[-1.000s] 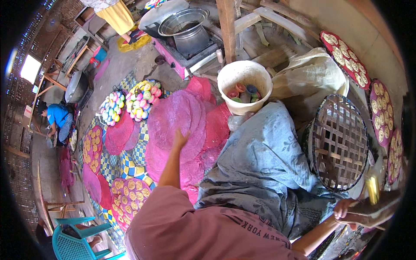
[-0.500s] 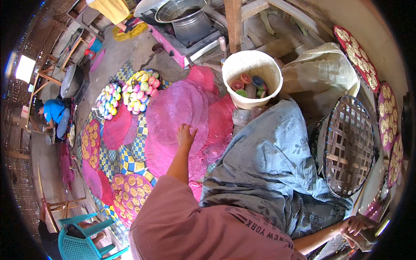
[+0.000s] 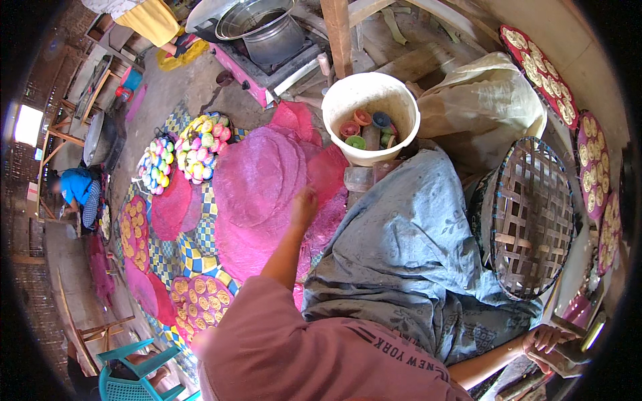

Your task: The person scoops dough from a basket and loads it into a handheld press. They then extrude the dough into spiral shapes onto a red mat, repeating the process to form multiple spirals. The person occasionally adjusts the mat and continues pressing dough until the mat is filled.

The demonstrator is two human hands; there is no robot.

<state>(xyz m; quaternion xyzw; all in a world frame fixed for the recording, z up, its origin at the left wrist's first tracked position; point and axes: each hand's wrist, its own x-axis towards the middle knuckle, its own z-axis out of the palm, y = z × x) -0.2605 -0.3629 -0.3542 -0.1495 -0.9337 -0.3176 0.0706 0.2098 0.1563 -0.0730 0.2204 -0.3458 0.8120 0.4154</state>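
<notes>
My left hand [image 3: 304,204] is over the right edge of a stack of round pink mesh sheets [image 3: 247,177]. Its fingers are drawn together and slightly blurred; what they pinch, if anything, does not show. Just beyond the fingers lies a redder sheet [image 3: 328,177]. Far to the right, my right hand [image 3: 545,342] is closed round a dark, handle-like bar [image 3: 572,349], partly hidden by the fingers. Grey-blue patterned cloth [image 3: 401,234] covers my lap between the hands.
A white bucket [image 3: 334,93] with small coloured cups stands ahead, beside a pale sack [image 3: 481,107]. A woven basket [image 3: 531,220] is at right. Yellow coils lie on pink mats [image 3: 200,304] at left, near a teal chair [image 3: 137,381]. A pot [image 3: 271,40] sits on a stove; others are nearby.
My left hand has gone from lying spread on the stack to its right edge, fingers now drawn together. My right hand stays at the dark bar. The view has shifted slightly.
</notes>
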